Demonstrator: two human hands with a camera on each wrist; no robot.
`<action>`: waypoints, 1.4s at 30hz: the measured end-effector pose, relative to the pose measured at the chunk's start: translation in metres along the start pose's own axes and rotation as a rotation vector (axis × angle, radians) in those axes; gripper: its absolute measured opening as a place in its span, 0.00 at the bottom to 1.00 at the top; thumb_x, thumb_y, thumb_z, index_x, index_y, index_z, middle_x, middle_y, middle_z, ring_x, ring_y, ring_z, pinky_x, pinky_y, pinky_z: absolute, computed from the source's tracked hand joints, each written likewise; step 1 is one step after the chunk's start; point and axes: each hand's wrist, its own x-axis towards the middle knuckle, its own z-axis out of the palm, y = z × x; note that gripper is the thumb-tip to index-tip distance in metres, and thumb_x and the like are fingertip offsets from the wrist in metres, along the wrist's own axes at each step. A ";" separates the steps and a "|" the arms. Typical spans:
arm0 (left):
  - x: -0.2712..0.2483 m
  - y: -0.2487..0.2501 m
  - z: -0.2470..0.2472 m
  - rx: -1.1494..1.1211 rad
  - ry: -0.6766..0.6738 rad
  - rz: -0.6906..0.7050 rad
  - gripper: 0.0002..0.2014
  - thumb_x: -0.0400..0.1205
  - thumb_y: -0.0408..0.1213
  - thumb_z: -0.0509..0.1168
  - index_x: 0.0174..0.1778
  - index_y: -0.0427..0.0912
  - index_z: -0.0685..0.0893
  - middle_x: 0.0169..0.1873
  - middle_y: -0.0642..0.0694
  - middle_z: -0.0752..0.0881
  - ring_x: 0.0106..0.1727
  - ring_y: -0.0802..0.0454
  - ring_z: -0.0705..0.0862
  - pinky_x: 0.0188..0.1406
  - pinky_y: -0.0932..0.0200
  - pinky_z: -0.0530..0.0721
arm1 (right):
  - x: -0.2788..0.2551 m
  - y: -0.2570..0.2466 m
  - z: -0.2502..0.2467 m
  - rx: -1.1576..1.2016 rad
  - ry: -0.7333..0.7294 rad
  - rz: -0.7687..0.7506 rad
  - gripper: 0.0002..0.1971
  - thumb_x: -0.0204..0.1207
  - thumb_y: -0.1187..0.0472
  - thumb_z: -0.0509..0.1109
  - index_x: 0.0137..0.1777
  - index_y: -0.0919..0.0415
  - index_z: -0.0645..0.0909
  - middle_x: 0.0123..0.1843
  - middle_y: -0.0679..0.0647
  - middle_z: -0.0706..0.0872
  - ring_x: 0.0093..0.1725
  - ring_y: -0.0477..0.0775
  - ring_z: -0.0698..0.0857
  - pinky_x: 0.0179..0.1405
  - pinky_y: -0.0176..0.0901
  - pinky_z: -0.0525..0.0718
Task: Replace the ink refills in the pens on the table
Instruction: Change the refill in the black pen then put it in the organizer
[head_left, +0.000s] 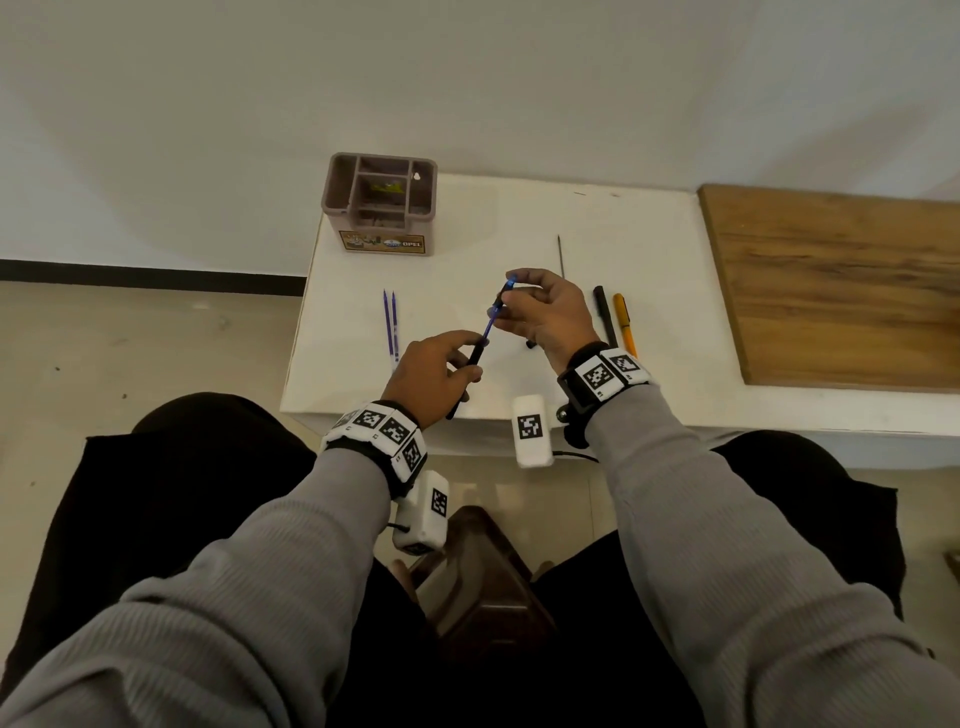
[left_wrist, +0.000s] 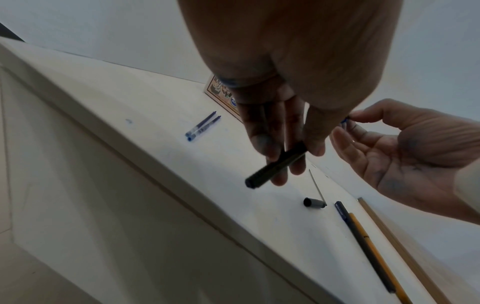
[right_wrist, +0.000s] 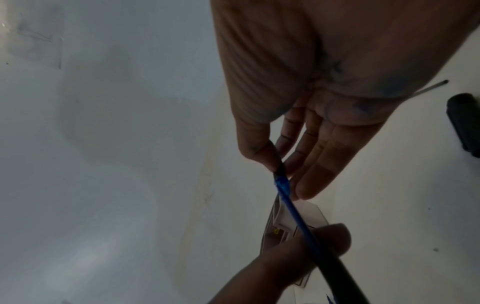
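Above the white table (head_left: 519, 234), my left hand (head_left: 436, 371) grips a black pen barrel (head_left: 470, 366) (left_wrist: 275, 165) (right_wrist: 337, 273). A blue refill (head_left: 491, 325) (right_wrist: 293, 214) sticks out of its upper end, slanting up to the right. My right hand (head_left: 540, 317) (right_wrist: 280, 164) (left_wrist: 363, 131) pinches the refill's top between thumb and fingertips. Two more blue refills (head_left: 390, 325) (left_wrist: 203, 126) lie side by side on the table to the left. A thin grey refill (head_left: 561, 255) (left_wrist: 317, 186) lies beyond my right hand.
A black pen (head_left: 605, 317) (left_wrist: 363, 246) and an orange pen (head_left: 625, 325) (left_wrist: 376, 261) lie side by side right of my right hand. A small black cap (left_wrist: 314, 202) lies near them. A brown organiser box (head_left: 382, 202) stands at the back left, a wooden board (head_left: 841, 286) at the right.
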 end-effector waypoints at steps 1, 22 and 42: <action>0.000 0.001 0.000 0.006 0.000 0.000 0.17 0.80 0.31 0.67 0.65 0.47 0.82 0.41 0.42 0.90 0.33 0.45 0.90 0.35 0.47 0.91 | -0.001 0.000 0.000 0.026 0.005 -0.005 0.11 0.78 0.74 0.68 0.58 0.66 0.79 0.41 0.62 0.88 0.40 0.59 0.91 0.45 0.48 0.91; -0.001 0.008 -0.002 -0.024 0.045 -0.010 0.16 0.80 0.29 0.67 0.64 0.41 0.83 0.43 0.38 0.91 0.34 0.40 0.90 0.39 0.47 0.90 | -0.002 0.005 -0.004 -0.244 -0.196 0.058 0.10 0.76 0.70 0.72 0.56 0.63 0.83 0.44 0.60 0.90 0.41 0.56 0.91 0.47 0.49 0.91; 0.001 0.009 -0.003 -0.155 -0.005 -0.020 0.10 0.81 0.27 0.66 0.57 0.34 0.84 0.40 0.38 0.90 0.34 0.40 0.90 0.24 0.66 0.83 | -0.005 0.019 0.002 -0.170 -0.124 0.011 0.09 0.73 0.64 0.77 0.51 0.56 0.84 0.44 0.51 0.90 0.46 0.50 0.88 0.51 0.44 0.82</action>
